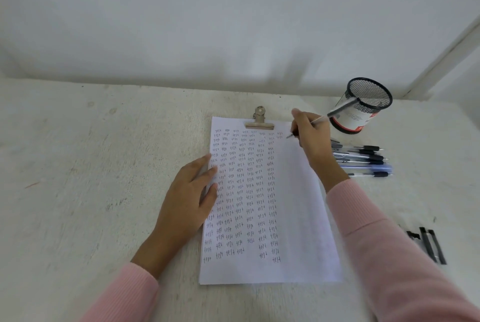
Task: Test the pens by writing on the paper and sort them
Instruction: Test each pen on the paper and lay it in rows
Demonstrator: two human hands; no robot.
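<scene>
The paper's (298, 217) left edge is pressed to the table (104, 165) by the left hand (191, 191), fingers straight. A pen (340, 109) is pinched in the right hand's (310, 137) curled fingers, its tip at the sheet's upper right. More pens (363, 159) are laid just right, near a mesh cup (363, 108).

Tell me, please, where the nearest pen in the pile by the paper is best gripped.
Pinch the nearest pen mid-barrel from above: it lies flat and crosswise at the pile's near edge, with bare table on its near side.
</scene>
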